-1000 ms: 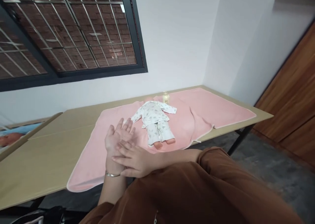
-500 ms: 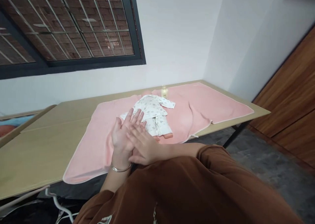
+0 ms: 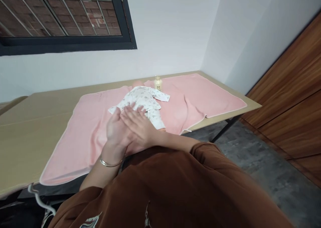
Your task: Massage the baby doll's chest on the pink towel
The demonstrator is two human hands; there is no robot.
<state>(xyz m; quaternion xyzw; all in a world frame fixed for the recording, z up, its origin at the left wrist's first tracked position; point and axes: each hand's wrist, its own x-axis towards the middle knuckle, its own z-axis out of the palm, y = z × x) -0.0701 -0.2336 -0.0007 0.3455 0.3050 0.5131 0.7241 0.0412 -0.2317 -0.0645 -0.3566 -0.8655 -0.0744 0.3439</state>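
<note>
My left hand (image 3: 114,132) is held palm up in front of me, a thin bracelet on its wrist. My right hand (image 3: 139,127) lies flat across the left palm, fingers together and pressed against it; neither holds anything. Both hover above the near part of a pink towel (image 3: 82,134) spread over the table. Just beyond my fingers lies a baby doll (image 3: 142,101) on its back in a white printed two-piece outfit, head toward the wall. A small pale bottle (image 3: 157,82) stands beside the doll's head.
The light wooden table (image 3: 27,134) runs along a white wall under a barred window. Its right end stops near a wooden door (image 3: 291,97). Grey floor lies to the right. White cables (image 3: 37,198) hang under the table's near edge.
My right hand has slid up along my left palm from the wrist to the fingers. Both hands have drifted closer to the doll as my view tilted down and right.
</note>
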